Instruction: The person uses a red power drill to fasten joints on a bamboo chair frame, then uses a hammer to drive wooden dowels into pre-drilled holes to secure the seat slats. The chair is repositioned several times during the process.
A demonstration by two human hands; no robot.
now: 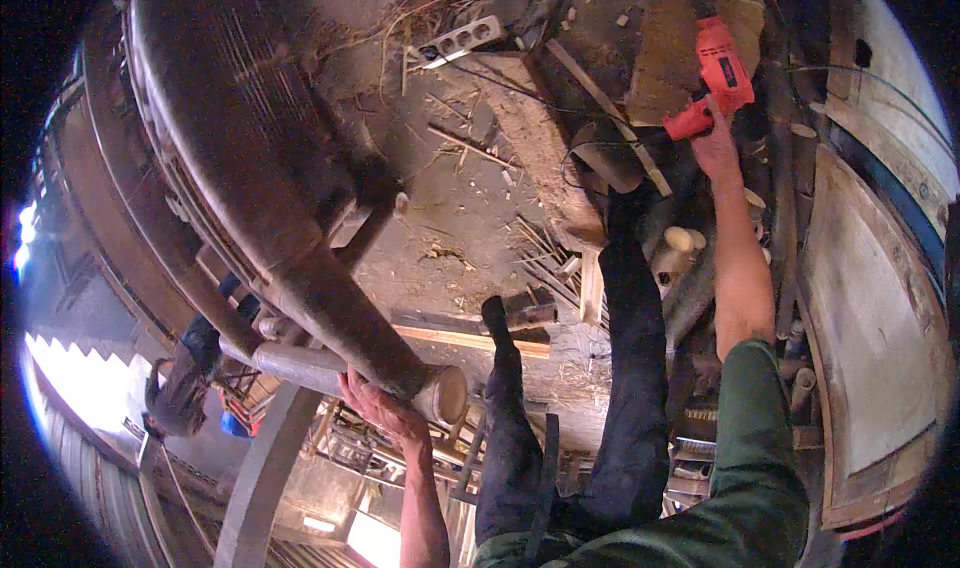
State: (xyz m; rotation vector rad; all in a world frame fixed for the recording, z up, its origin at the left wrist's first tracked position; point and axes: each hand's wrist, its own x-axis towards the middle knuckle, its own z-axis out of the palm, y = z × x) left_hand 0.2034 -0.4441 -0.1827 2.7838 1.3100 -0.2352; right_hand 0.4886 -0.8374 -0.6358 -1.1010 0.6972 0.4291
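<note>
Plainly, right hand (714, 138) grips a red drill (724, 71); left hand (384, 409), seemingly open, touches timber (450, 396).

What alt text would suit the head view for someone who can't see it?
A right hand grips a red power tool; the left hand rests against a round-ended wooden piece. A white power strip lies on littered ground.

Bright light (85, 380) glares beside ribbed panelling (85, 498); wood scraps (541, 260) litter the dusty floor (440, 223).

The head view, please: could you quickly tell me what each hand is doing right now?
Left hand: open, against the round wooden pole.
Right hand: closed, holding the red power tool by its handle.
</note>
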